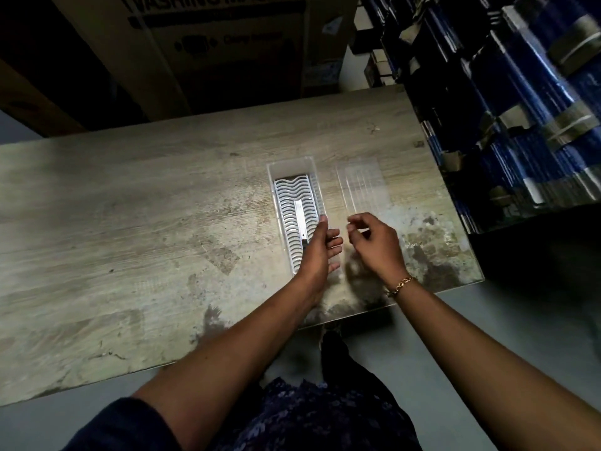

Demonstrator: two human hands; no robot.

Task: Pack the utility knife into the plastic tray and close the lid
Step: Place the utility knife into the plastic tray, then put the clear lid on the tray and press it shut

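Observation:
A clear plastic tray [276, 172] lies lengthwise on the table, lined with a white wavy insert. The silver utility knife [300, 219] rests on that insert, its dark end hidden under my left hand [317, 252]. That hand lies over the tray's near right side, fingers spread and touching the tray. The clear ribbed lid [362, 187] lies flat on the table to the right of the tray. My right hand [377, 242] hovers just in front of the lid with loosely curled fingers and nothing in it.
The worn wooden table [130, 222] ends close to the right of the lid. Blue wrapped stacks [520, 109] stand right beside that edge. A large cardboard box [211, 43] stands behind the table. A grey floor [455, 336] lies below.

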